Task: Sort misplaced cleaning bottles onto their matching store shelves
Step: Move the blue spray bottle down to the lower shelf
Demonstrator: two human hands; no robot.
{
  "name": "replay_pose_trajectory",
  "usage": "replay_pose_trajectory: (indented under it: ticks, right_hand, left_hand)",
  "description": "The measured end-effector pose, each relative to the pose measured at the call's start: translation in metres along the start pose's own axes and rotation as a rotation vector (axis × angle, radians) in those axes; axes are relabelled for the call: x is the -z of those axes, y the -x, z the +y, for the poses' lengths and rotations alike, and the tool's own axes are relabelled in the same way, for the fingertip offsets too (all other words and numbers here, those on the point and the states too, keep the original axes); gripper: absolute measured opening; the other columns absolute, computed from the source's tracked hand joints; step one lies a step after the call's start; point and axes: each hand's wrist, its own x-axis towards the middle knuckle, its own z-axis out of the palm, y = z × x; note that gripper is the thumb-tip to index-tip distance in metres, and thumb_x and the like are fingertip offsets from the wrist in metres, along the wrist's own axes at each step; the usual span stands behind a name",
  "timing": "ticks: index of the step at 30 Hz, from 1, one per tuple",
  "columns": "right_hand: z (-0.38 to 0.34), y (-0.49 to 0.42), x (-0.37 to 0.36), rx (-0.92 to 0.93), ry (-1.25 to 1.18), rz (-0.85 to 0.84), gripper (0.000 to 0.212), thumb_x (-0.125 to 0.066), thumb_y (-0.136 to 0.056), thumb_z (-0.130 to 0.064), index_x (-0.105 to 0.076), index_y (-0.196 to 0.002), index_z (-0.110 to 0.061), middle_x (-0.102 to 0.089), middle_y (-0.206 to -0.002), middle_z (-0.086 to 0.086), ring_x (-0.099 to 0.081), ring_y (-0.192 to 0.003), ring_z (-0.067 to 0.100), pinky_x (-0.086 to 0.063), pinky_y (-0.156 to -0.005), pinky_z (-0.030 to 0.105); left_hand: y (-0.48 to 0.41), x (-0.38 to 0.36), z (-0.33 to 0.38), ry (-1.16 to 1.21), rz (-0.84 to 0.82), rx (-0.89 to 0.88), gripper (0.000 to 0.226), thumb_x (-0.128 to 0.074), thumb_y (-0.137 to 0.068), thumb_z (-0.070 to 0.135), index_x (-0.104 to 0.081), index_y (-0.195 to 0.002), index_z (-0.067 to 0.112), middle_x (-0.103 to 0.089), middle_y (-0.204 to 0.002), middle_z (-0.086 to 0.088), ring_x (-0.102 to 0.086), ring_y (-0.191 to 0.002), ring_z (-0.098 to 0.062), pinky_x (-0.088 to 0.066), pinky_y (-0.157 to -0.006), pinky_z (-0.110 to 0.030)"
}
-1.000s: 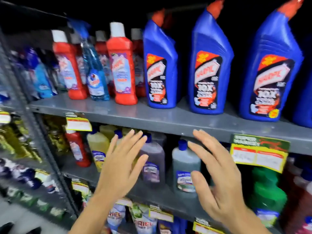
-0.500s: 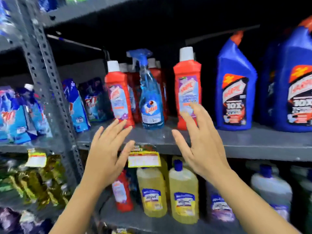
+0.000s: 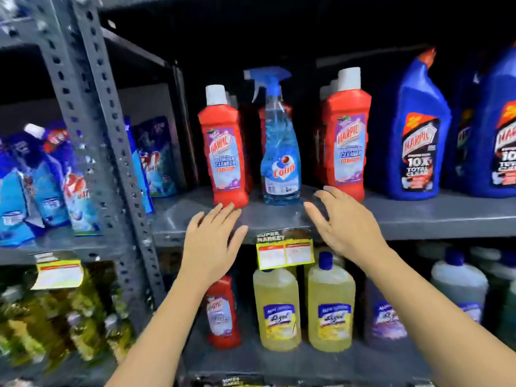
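A blue Colin spray bottle (image 3: pixel 280 152) stands on the grey middle shelf (image 3: pixel 418 216) between two red Harpic bathroom cleaner bottles (image 3: pixel 227 152), (image 3: pixel 347 141). My left hand (image 3: pixel 212 241) is open, just below and in front of the left red bottle. My right hand (image 3: pixel 343 222) is open too, its fingertips at the shelf edge to the right of the spray bottle. Neither hand touches a bottle. On the shelf below, a lone red Harpic bottle (image 3: pixel 222 314) stands beside yellow Lizol bottles (image 3: pixel 277 308).
Large blue Harpic toilet cleaner bottles (image 3: pixel 418 135) fill the shelf's right side. A perforated grey upright (image 3: pixel 97 135) divides the racks; blue refill pouches (image 3: pixel 42 185) sit left of it. Price tags (image 3: pixel 284 251) hang from the shelf edge. Pale purple bottles (image 3: pixel 458 289) stand lower right.
My view has swung left and closer, from the blue toilet cleaner bottles to the spray bottle. Both open hands have risen to the edge of the middle shelf, flanking that bottle.
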Motion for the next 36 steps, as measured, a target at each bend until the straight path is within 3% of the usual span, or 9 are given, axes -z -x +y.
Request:
replay_pose_trajectory:
  ticks: [4, 11, 15, 19, 23, 27, 30, 33, 36]
  right_hand:
    - [0.002, -0.001, -0.001, -0.055, 0.107, -0.097, 0.044, -0.037, -0.095, -0.052, -0.062, -0.100, -0.016, -0.068, -0.106, 0.008, -0.062, -0.101, 0.032, -0.048, -0.078, 0.041]
    - [-0.008, -0.036, 0.023, -0.097, 0.082, -0.354, 0.027, -0.062, -0.086, -0.042, -0.064, -0.099, -0.018, -0.068, -0.110, 0.007, -0.061, -0.101, 0.030, -0.050, -0.083, 0.037]
    - [-0.034, -0.070, 0.026, -0.109, -0.221, -0.021, 0.043, -0.066, -0.085, -0.033, -0.058, -0.121, -0.009, -0.066, -0.113, 0.013, -0.061, -0.102, 0.031, -0.050, -0.083, 0.038]
    - [-0.056, -0.097, 0.016, -0.061, -0.177, 0.207, 0.059, -0.062, -0.086, -0.033, -0.041, -0.134, -0.007, -0.053, -0.125, 0.018, -0.057, -0.110, 0.041, -0.048, -0.085, 0.045]
    - [-0.061, -0.122, 0.006, -0.188, -0.229, 0.095, 0.084, -0.071, -0.077, -0.044, -0.030, -0.141, -0.009, -0.047, -0.135, 0.016, -0.053, -0.118, 0.039, -0.047, -0.092, 0.047]
    - [-0.055, -0.134, 0.000, -0.304, -0.488, -0.070, 0.084, -0.083, -0.066, -0.049, -0.042, -0.128, -0.009, -0.056, -0.130, 0.008, -0.058, -0.116, 0.028, -0.050, -0.096, 0.044]
    - [-0.052, -0.133, -0.003, -0.319, -0.645, -0.016, 0.073, -0.088, -0.064, -0.039, -0.048, -0.118, -0.013, -0.062, -0.122, 0.005, -0.062, -0.105, 0.021, -0.054, -0.090, 0.038]
    - [-0.056, -0.126, -0.004, -0.296, -0.631, 0.052, 0.068, -0.087, -0.068, -0.035, -0.047, -0.116, -0.010, -0.062, -0.117, 0.003, -0.060, -0.098, 0.020, -0.050, -0.078, 0.032]
    - [-0.060, -0.115, -0.001, -0.277, -0.654, 0.117, 0.067, -0.087, -0.066, -0.039, -0.047, -0.112, -0.009, -0.063, -0.117, 0.006, -0.061, -0.104, 0.024, -0.052, -0.090, 0.042]
  left_hand:
    - [0.001, -0.007, -0.001, -0.006, 0.083, 0.014, 0.047, -0.036, -0.098, 0.045, -0.071, -0.110, 0.015, -0.069, -0.117, -0.004, -0.061, -0.113, -0.022, -0.038, -0.098, -0.047]
    - [-0.002, -0.009, -0.004, -0.010, 0.098, -0.016, 0.045, -0.037, -0.098, 0.046, -0.072, -0.107, 0.019, -0.071, -0.112, 0.000, -0.065, -0.107, -0.021, -0.045, -0.087, -0.041]
    - [-0.001, -0.009, -0.006, -0.020, 0.084, -0.005, 0.047, -0.034, -0.098, 0.048, -0.071, -0.110, 0.021, -0.070, -0.115, 0.001, -0.063, -0.111, -0.020, -0.043, -0.089, -0.041]
    - [0.000, -0.010, -0.004, -0.020, 0.094, 0.011, 0.045, -0.035, -0.098, 0.047, -0.071, -0.109, 0.021, -0.070, -0.115, 0.000, -0.063, -0.111, -0.021, -0.042, -0.090, -0.043]
    - [0.000, -0.010, -0.002, -0.024, 0.105, 0.016, 0.042, -0.037, -0.098, 0.044, -0.070, -0.109, 0.021, -0.070, -0.114, 0.000, -0.063, -0.110, -0.023, -0.041, -0.091, -0.044]
    - [0.000, -0.011, -0.003, -0.034, 0.102, 0.019, 0.042, -0.036, -0.099, 0.045, -0.071, -0.109, 0.023, -0.071, -0.114, 0.001, -0.063, -0.110, -0.022, -0.039, -0.091, -0.043]
    - [0.000, -0.012, -0.004, -0.032, 0.110, 0.014, 0.042, -0.036, -0.099, 0.045, -0.071, -0.109, 0.023, -0.071, -0.114, 0.001, -0.063, -0.109, -0.021, -0.039, -0.092, -0.043]
    - [0.000, -0.010, -0.003, -0.019, 0.151, -0.002, 0.040, -0.039, -0.099, 0.044, -0.072, -0.106, 0.022, -0.071, -0.111, 0.002, -0.064, -0.106, -0.019, -0.039, -0.089, -0.041]
    - [0.000, -0.010, -0.004, -0.015, 0.154, -0.021, 0.039, -0.040, -0.099, 0.044, -0.071, -0.106, 0.021, -0.071, -0.111, 0.002, -0.064, -0.104, -0.018, -0.041, -0.085, -0.040]
